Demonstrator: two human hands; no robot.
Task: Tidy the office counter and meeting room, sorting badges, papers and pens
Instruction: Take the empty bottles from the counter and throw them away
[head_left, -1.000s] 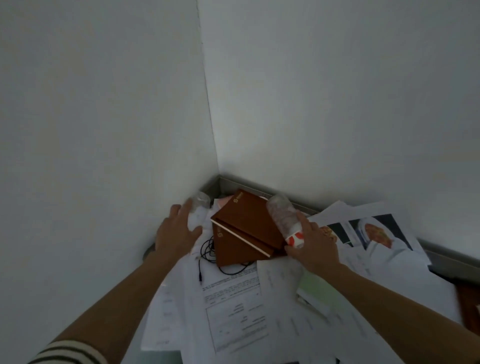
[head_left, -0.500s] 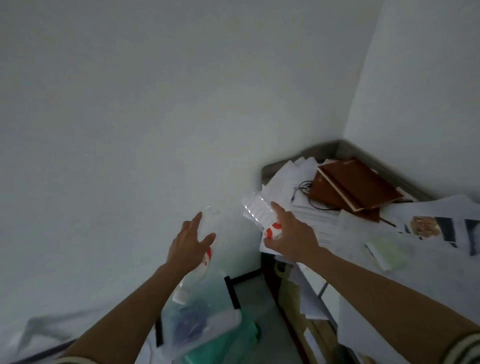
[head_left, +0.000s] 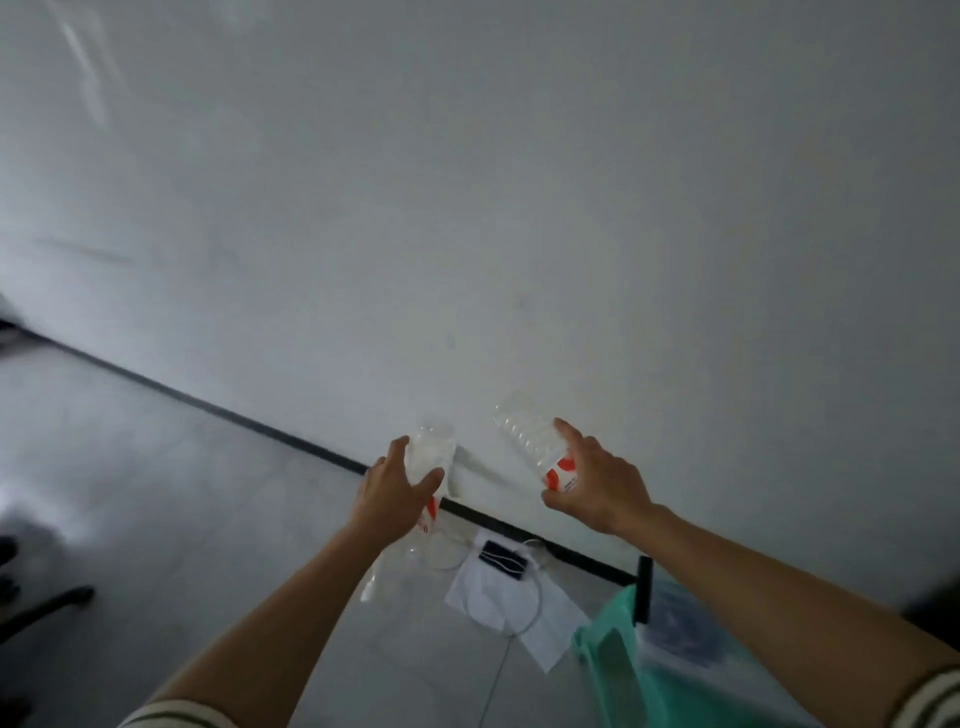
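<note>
I hold one clear plastic bottle in each hand, both with red-and-white labels. My left hand (head_left: 390, 493) grips the left bottle (head_left: 432, 453), whose lower end points down toward the floor. My right hand (head_left: 597, 486) grips the right bottle (head_left: 524, 435), which tilts up to the left. Both bottles hang in the air in front of a white wall. The counter with its papers and notebooks is out of view.
A green bin liner (head_left: 613, 670) holding clear and blue waste sits at the lower right, below my right forearm. White paper (head_left: 498, 597), a dark small device (head_left: 503, 557) and a white cable lie on the grey floor by the black skirting. Dark chair legs (head_left: 47, 605) show at far left.
My view has swung left, away from the cluttered counter, to the wall and floor. Both hands have carried the bottles off the counter and now hold them over the floor near the bin.
</note>
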